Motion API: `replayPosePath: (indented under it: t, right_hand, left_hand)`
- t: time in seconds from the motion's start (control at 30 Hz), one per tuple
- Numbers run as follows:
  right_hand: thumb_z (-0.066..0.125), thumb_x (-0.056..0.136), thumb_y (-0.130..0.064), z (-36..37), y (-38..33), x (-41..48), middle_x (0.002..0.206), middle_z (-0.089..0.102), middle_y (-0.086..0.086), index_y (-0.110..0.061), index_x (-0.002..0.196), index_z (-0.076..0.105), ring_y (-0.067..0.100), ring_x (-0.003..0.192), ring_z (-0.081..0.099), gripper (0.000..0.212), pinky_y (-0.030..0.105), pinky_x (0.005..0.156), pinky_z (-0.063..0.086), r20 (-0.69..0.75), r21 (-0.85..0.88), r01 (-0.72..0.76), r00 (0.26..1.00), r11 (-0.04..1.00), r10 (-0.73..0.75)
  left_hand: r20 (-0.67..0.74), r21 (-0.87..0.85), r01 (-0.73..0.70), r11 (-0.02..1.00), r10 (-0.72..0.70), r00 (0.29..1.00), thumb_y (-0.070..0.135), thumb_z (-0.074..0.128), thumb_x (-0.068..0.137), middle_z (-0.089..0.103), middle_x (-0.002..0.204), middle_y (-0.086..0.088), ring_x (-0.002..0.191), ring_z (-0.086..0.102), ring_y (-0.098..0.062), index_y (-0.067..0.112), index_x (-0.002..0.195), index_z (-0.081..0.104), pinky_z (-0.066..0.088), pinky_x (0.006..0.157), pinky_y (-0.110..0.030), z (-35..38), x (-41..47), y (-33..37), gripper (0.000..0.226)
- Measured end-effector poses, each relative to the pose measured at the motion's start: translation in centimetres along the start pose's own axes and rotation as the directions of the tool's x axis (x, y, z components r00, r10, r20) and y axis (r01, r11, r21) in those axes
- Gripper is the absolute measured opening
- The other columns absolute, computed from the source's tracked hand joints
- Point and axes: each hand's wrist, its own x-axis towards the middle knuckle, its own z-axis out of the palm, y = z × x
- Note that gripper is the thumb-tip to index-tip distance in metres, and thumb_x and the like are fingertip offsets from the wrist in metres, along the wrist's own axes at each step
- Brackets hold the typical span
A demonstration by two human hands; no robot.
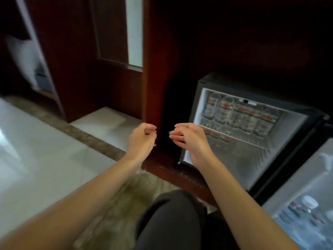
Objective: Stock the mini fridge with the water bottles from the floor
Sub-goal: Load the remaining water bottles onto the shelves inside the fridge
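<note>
The mini fridge (pixel 201 83) stands open inside a dark wooden cabinet at the right. Several water bottles (pixel 239 116) with red-and-white labels stand in a row on its upper wire shelf, and more bottles (pixel 219 137) show below that shelf. My left hand (pixel 142 137) hovers left of the fridge with its fingers loosely curled and holds nothing. My right hand (pixel 189 139) hovers in front of the fridge's lower left corner, fingers relaxed and empty. The two hands are a small gap apart.
The fridge door (pixel 306 195) is swung open at the lower right, with bottles in its door rack. My dark-clothed knee (pixel 171 219) is at the bottom centre. A wooden cabinet post (pixel 151 87) rises behind my hands. Pale tiled floor (pixel 36 150) spreads to the left.
</note>
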Motion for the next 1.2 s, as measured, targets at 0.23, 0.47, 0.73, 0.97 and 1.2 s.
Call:
replayPosePath:
  t: [0.23, 0.47, 0.73, 0.97, 1.2]
  right_hand:
    - [0.047, 0.089, -0.005, 11.2, 4.8, -8.6, 0.075, 0.063, 0.003, -0.015, 0.079, 0.059, 0.008, 0.062, 0.059, 0.019, 0.014, 0.054, 0.047, 0.242, -0.144, -0.041, 0.967, 0.989, 0.075]
    - [0.047, 0.091, -0.006, 19.3, 14.1, -13.1, 0.084, 0.062, 0.007, -0.004, 0.097, 0.06, 0.009, 0.066, 0.058, 0.015, 0.014, 0.058, 0.047, 0.415, -0.355, -0.179, 0.849, 0.917, 0.327]
    - [0.045, 0.093, -0.008, 21.0, 23.1, -14.2, 0.083, 0.057, 0.006, 0.003, 0.108, 0.057, 0.008, 0.066, 0.052, 0.022, 0.011, 0.049, 0.041, 0.444, -0.673, -0.14, 0.708, 0.726, 0.549]
    - [0.047, 0.087, -0.004, 21.9, 26.7, -14.7, 0.068, 0.054, 0.003, -0.01, 0.072, 0.055, 0.012, 0.059, 0.052, 0.019, 0.019, 0.051, 0.038, 0.403, -0.786, -0.076, 0.69, 0.614, 0.601]
    - [0.048, 0.087, -0.013, 21.8, 27.2, -14.9, 0.092, 0.059, 0.005, -0.01, 0.095, 0.06, 0.024, 0.094, 0.061, 0.014, 0.033, 0.079, 0.047, 0.443, -0.819, 0.049, 0.689, 0.572, 0.574]
  left_hand:
    - [-0.206, 0.122, 0.135, 0.983, -0.108, 0.972, 0.008, 0.048, 0.087, 0.064, 0.109, -0.013, 0.105, 0.06, -0.029, 0.009, 0.101, 0.065, 0.05, 0.094, -0.046, -13.7, -7.6, -5.3, 0.021]
    - [-0.317, 0.068, 0.411, 0.909, -0.371, 0.873, 0.006, 0.052, 0.087, 0.065, 0.112, -0.013, 0.098, 0.06, -0.025, 0.005, 0.107, 0.064, 0.052, 0.085, -0.035, -20.6, -13.3, -15.8, 0.024]
    - [-0.263, 0.215, 0.612, 0.761, -0.559, 0.787, 0.008, 0.058, 0.087, 0.064, 0.107, -0.012, 0.098, 0.06, -0.025, 0.003, 0.11, 0.06, 0.051, 0.09, -0.036, -21.2, -17.5, -25.8, 0.024]
    - [-0.205, 0.492, 0.64, 0.59, -0.636, 0.744, 0.017, 0.06, 0.083, 0.057, 0.123, -0.017, 0.112, 0.055, -0.032, 0.005, 0.116, 0.052, 0.045, 0.088, -0.035, -19.9, -18.3, -30.3, 0.036]
    - [-0.264, 0.483, 0.626, 0.612, -0.58, 0.77, 0.013, 0.057, 0.084, 0.046, 0.124, -0.019, 0.109, 0.052, -0.035, 0.005, 0.118, 0.042, 0.045, 0.086, -0.038, -18.7, -18.8, -32.0, 0.038]
